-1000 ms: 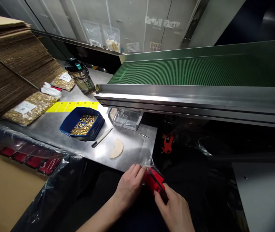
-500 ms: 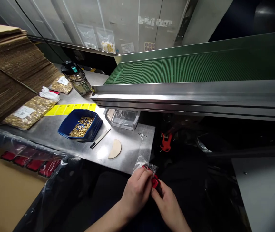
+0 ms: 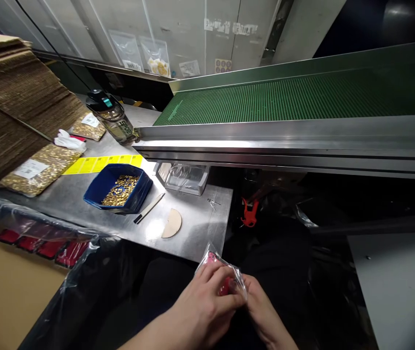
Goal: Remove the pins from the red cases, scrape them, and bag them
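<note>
Both hands hold a small clear plastic bag with a red item in it, just off the near edge of the metal table. My left hand lies over the bag, its fingers bent across the front and covering much of the red item. At the bag's right edge my right hand grips it, its fingertips partly hidden behind the plastic. Closest on the table are a semicircular beige piece, a pen and a few thin metal pieces.
A blue bin of small gold-coloured pieces stands on the metal table. Beyond it are a grey tray, a bottle and a green conveyor. Several bagged red items lie in a lined carton at lower left.
The red item, partly outside the plastic before, now sits inside the bag. My left hand has spread across the bag's front, and my right hand has shifted slightly right to its edge.
</note>
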Demonstrator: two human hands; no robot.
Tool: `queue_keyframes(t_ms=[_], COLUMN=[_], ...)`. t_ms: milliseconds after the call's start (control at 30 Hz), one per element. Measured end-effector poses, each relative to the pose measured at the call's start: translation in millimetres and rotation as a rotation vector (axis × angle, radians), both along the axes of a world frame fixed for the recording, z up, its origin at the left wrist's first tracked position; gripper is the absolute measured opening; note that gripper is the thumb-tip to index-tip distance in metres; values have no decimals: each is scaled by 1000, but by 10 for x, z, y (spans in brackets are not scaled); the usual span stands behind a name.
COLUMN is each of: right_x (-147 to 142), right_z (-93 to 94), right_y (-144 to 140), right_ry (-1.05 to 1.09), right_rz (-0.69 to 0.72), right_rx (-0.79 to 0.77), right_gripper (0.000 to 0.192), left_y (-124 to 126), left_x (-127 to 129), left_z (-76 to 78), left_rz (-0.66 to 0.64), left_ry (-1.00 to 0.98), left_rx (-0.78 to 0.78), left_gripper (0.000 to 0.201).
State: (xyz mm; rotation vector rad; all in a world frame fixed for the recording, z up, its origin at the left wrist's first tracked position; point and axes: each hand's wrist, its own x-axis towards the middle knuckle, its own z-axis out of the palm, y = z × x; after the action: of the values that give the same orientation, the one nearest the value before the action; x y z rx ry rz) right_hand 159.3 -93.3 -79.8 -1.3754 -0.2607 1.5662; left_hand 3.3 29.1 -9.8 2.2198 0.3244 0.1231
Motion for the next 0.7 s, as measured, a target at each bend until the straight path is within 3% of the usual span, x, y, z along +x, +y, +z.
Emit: queue_keyframes(t_ms=[67,167,300,400,533,700], right_x=[12,33,47,52,106,115], right_z=[-20,75,395,632,742,589], right_y=[-76,-88,19,104,189,257], right_ry=[118,219,-60,-445,-647,-686], right_rz=[-51,-1,428,657,561,294], right_rx=[-64,-80,94,196,262,240], right_gripper=[52,51,42,24,13,13], left_y=[182,318,228,117,49,15], left_x=[-65,-177,-354,-468,-537,-592], left_z=[53,-83,-466,-654,-715,-794], left_rz=[-101,-101,140,272,327,405], left_ry=[76,69,-9,2,-121,-197], left_rx=[-24,-329,-1035,-1250,-1413,-1534], left_gripper=[73,88,96,89,96,93])
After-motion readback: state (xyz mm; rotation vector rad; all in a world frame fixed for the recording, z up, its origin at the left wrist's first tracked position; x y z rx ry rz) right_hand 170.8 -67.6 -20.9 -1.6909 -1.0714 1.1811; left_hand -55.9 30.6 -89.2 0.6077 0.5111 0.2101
